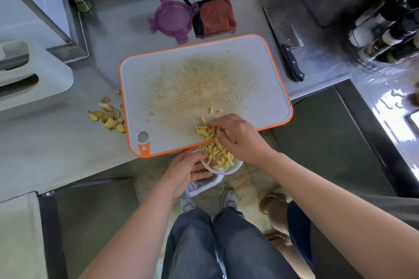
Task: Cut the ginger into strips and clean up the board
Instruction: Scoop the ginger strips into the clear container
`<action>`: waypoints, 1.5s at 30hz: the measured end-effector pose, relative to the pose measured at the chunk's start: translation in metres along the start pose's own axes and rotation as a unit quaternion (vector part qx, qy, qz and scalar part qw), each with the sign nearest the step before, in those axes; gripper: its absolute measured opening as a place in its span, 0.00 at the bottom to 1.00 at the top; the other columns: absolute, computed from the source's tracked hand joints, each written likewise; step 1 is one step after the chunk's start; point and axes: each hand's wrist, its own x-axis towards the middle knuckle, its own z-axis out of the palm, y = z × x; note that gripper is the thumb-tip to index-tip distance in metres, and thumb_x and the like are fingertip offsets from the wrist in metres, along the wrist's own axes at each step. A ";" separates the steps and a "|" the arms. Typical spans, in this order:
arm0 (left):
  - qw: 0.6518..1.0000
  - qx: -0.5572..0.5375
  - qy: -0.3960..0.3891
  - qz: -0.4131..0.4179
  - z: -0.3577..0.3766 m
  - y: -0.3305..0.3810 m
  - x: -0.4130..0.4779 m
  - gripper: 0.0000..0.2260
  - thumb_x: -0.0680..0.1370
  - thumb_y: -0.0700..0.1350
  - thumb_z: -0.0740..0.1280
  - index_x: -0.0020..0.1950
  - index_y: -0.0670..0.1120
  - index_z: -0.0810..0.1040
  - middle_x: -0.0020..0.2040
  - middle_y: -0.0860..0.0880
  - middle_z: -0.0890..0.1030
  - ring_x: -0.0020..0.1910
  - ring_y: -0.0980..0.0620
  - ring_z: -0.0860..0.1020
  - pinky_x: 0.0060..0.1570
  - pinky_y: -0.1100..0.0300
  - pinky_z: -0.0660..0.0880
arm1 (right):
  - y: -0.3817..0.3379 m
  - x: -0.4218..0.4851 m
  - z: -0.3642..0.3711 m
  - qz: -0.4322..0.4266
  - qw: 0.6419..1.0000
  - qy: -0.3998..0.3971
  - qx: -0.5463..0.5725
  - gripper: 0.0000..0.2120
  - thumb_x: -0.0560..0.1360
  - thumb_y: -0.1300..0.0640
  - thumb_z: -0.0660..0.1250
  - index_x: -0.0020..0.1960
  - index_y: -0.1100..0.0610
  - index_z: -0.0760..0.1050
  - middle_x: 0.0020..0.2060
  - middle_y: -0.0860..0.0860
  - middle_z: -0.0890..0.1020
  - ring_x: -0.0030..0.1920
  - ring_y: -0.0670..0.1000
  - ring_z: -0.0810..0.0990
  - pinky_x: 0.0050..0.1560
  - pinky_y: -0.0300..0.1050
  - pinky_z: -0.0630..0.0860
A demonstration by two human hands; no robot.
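Observation:
A grey cutting board (176,68) with an orange rim lies on the steel counter, stained and dotted with a few ginger bits. A heap of yellow ginger strips (209,132) sits at its front edge and spills into a clear round container (233,166) held just below the edge. My left hand (187,171) grips that container from the left. My right hand (238,136) rests on the strips with loosely bent fingers. The cleaver (285,38) lies on the counter right of the board.
Ginger peel scraps (108,116) lie on the counter left of the board. A purple lid (173,18) and a folded brown cloth (215,14) sit behind it. Bottles (385,36) stand at the right, and another person's leg (278,213) is beside mine.

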 end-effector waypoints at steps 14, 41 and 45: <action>1.000 0.015 -0.011 0.002 -0.005 0.003 -0.001 0.13 0.75 0.39 0.70 0.60 0.44 0.78 0.53 0.42 0.83 0.47 0.47 0.84 0.49 0.45 0.81 | -0.003 0.024 0.009 -0.149 0.979 -0.096 -0.099 0.13 0.77 0.57 0.60 0.53 0.58 0.82 0.51 0.51 0.83 0.56 0.54 0.78 0.55 0.55 0.74; 1.000 0.005 0.009 0.004 -0.001 0.005 -0.003 0.08 0.76 0.37 0.69 0.54 0.42 0.80 0.47 0.43 0.85 0.43 0.47 0.84 0.44 0.47 0.82 | 0.012 0.022 0.006 -0.010 0.996 -0.064 -0.060 0.22 0.79 0.56 0.60 0.72 0.58 0.68 0.71 0.53 0.70 0.73 0.51 0.64 0.73 0.53 0.61; 1.000 0.006 0.015 0.003 -0.001 0.005 -0.002 0.08 0.75 0.37 0.70 0.54 0.41 0.79 0.45 0.43 0.85 0.42 0.47 0.84 0.43 0.47 0.82 | 0.005 -0.005 0.002 -0.046 0.998 -0.029 -0.022 0.17 0.77 0.60 0.58 0.62 0.59 0.78 0.59 0.54 0.81 0.64 0.51 0.76 0.63 0.49 0.74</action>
